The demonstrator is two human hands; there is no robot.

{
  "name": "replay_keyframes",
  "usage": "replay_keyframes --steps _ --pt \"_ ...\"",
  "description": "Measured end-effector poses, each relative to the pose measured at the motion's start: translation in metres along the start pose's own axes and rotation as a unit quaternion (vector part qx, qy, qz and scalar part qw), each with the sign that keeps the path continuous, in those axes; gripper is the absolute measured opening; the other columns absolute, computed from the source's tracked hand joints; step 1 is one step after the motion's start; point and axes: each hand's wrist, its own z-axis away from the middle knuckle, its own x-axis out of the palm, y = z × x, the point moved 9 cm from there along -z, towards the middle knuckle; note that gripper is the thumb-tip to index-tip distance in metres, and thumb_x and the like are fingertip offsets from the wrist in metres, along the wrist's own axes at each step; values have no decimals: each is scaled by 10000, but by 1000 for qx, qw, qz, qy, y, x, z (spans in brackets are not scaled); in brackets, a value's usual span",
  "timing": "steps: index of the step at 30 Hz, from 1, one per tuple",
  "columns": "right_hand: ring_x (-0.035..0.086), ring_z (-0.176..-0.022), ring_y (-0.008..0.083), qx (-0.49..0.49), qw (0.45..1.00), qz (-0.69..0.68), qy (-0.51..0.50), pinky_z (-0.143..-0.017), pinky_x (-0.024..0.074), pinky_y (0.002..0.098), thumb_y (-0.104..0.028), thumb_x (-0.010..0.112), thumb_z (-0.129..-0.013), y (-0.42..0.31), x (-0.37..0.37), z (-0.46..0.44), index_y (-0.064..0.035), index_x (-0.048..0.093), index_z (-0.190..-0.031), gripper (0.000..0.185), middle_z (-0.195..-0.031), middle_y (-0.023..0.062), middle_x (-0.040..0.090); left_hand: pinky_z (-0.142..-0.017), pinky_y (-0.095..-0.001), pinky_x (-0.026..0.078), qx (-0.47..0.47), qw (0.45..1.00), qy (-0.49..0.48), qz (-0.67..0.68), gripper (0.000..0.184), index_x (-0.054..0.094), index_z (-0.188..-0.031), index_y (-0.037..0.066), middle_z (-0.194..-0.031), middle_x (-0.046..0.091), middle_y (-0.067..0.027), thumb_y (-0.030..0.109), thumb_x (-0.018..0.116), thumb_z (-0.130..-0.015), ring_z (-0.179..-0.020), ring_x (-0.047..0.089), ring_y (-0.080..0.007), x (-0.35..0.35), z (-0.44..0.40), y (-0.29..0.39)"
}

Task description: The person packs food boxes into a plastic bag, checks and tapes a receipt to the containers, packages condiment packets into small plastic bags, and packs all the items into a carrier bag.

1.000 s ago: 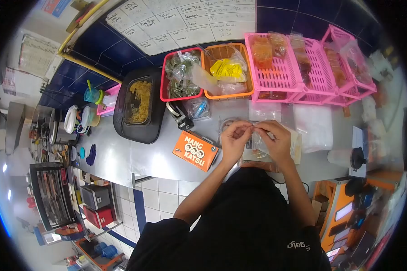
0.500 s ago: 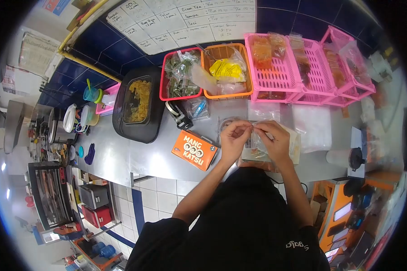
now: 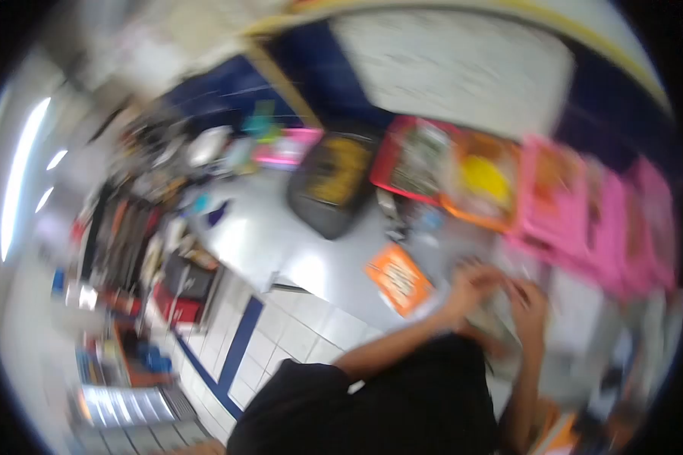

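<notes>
The picture is smeared by motion. My left hand [image 3: 474,287] and my right hand [image 3: 525,302] are close together above the steel counter [image 3: 319,265], fingertips nearly meeting. Their fingers look pinched, and a thin clear plastic bag was between them a moment earlier; the blur hides most of it now. To the left of my left hand lies an orange box [image 3: 400,280] with white lettering. Pale, flat packages lie under and beside my hands, too blurred to identify.
Along the back stand a black pan [image 3: 311,208] of yellow-brown food, a red basket [image 3: 384,163] with green packets, an orange basket [image 3: 474,215] with a yellow bag, and several pink baskets [image 3: 615,277]. A whiteboard [image 3: 455,61] hangs behind. White floor tiles [image 3: 300,330] show at the counter's front.
The view has swung left and tilted, so the counter and my hands appear further right and lower. My hands stay close together. Everything has become blurred.
</notes>
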Motion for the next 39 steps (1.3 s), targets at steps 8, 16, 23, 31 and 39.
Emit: replay_keyframes --steps 8,16,23,31,39 --pt "591 -952 217 -308 925 212 -62 -831 451 347 -109 634 -971 -19 8 -17 -10 664 -1111 174 -1041 96 632 -741 -270 516 22 995 -93 36 116 704 -969 3 -882 705 -21 92 750 -911 -842 626 -79 12 -19 23" --pt "616 -1053 408 -235 939 243 -59 -919 496 463 -120 606 -987 -55 9 -15 5 649 -1139 201 -1154 205 639 -719 -255 495 63 994 -86 9 76 664 -952 28 -854 652 8 58 707 -896 -799 596 -66 15 -16 19" --pt "614 -1047 423 -76 985 126 -92 -938 489 465 -86 578 -994 -75 2 -8 16 644 -1151 198 -1172 209 625 -712 -289 475 135 985 -41 -103 106 608 -958 18 -868 597 -10 76 663 -888 -792 554 -105 25 1 35" --pt "649 -898 413 -192 851 435 -222 -797 509 491 -163 535 -995 -59 12 3 -24 675 -1190 278 -953 248 678 -680 -336 490 163 974 -80 -132 127 609 -913 0 -830 609 -79 78 683 -847 -759 592 -183 36 -3 41" --pt "646 -749 334 -136 870 390 -270 -677 499 443 -177 602 -936 -37 13 -6 -9 686 -1108 254 -840 206 668 -692 -344 479 186 970 -81 -134 115 577 -880 9 -882 581 -115 60 660 -819 -799 593 -240 40 4 53"
